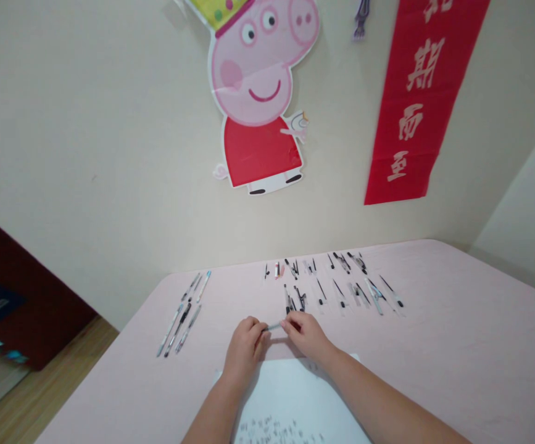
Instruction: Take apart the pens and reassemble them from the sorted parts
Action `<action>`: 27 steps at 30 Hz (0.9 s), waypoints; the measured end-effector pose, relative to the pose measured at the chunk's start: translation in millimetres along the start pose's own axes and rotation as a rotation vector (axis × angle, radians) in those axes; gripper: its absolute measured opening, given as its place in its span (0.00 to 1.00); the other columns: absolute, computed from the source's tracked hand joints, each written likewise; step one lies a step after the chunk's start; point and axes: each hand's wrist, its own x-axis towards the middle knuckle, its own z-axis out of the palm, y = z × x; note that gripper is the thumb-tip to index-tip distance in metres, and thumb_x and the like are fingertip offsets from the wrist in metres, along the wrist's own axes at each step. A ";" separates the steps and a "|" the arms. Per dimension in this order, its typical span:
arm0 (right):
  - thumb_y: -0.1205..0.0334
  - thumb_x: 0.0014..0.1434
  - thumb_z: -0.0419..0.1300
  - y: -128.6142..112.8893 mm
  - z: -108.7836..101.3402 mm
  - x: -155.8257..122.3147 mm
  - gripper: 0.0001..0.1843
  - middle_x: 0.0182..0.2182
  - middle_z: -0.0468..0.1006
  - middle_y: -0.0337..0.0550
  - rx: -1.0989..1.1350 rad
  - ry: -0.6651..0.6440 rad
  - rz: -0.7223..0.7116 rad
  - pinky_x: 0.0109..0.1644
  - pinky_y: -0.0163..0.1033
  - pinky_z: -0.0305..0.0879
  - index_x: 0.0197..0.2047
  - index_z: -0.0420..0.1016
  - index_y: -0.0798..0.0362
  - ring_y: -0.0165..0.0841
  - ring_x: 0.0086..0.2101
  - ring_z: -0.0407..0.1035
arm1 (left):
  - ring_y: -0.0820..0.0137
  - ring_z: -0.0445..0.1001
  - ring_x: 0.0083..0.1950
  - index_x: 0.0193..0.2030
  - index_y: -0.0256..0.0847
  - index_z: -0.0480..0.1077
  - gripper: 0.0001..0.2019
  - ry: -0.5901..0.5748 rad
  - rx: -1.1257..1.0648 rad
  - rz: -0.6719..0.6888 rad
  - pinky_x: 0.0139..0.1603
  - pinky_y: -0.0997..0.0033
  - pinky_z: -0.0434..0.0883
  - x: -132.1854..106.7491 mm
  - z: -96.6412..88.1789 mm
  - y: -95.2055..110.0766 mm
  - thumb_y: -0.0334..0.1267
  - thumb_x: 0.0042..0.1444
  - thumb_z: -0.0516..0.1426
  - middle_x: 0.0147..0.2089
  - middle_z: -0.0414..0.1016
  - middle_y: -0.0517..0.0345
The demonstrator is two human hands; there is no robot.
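Pale wall rose beyond both hands in the head view, bearing one cartoon pig cutout straight ahead of them and one red banner farther to the right hand's side. Below it spread a worktop with a pale pink covering.

The left hand and the right hand were both closed in a fingertip pinch on one slender greyish pen, each gripping an end, so neither was nearer to it. Its long axis ran crosswise from hand to hand, the right end angled slightly away from the body; only the middle stretch showed, the ends being covered by fingers. Whether it was a whole pen or just a barrel, I could not tell.

Nearer the body than the hands, under the forearms, lay one white sheet with handwriting.

Out to the left of the left hand lay six assembled pens, apparently three in a farther row and three in a nearer one, all slanting away. Beyond the right hand, mostly to its right, lay disassembled pen parts in two rows: about seven clusters in the farther row, while those in the nearer overlapped too much for a sure count.
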 end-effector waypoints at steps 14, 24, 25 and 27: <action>0.55 0.58 0.54 1.0 0.2 -0.3 0.14 0.20 0.66 0.35 0.054 0.027 -0.001 0.29 0.34 0.55 0.24 0.69 0.54 0.29 0.24 0.60 | 0.64 0.69 0.40 0.38 0.40 0.71 0.14 -0.017 0.029 -0.007 0.41 0.62 0.67 -0.3 -1.7 4.0 0.40 0.64 0.46 0.36 0.71 0.52; 0.63 0.55 0.55 2.4 2.7 0.0 0.07 0.22 0.67 0.36 0.045 0.028 -0.032 0.30 0.33 0.55 0.27 0.70 0.54 0.29 0.25 0.61 | 0.63 0.69 0.39 0.38 0.40 0.71 0.14 -0.017 0.059 -0.007 0.41 0.63 0.67 -1.1 0.1 0.9 0.40 0.64 0.46 0.35 0.71 0.52; 0.65 0.54 0.55 2.6 3.2 0.3 0.05 0.23 0.68 0.37 0.058 0.031 -0.036 0.30 0.33 0.56 0.29 0.71 0.54 0.29 0.26 0.61 | 0.63 0.69 0.39 0.38 0.40 0.71 0.14 -0.019 0.062 -0.011 0.41 0.63 0.67 -1.2 0.1 0.6 0.40 0.64 0.45 0.35 0.71 0.52; 0.67 0.53 0.56 3.0 3.9 0.8 0.04 0.25 0.69 0.37 0.077 0.034 -0.044 0.32 0.34 0.58 0.31 0.72 0.54 0.30 0.27 0.62 | 0.63 0.69 0.39 0.38 0.40 0.71 0.14 -0.021 0.069 -0.017 0.41 0.63 0.67 -1.3 0.0 0.1 0.40 0.65 0.45 0.35 0.71 0.52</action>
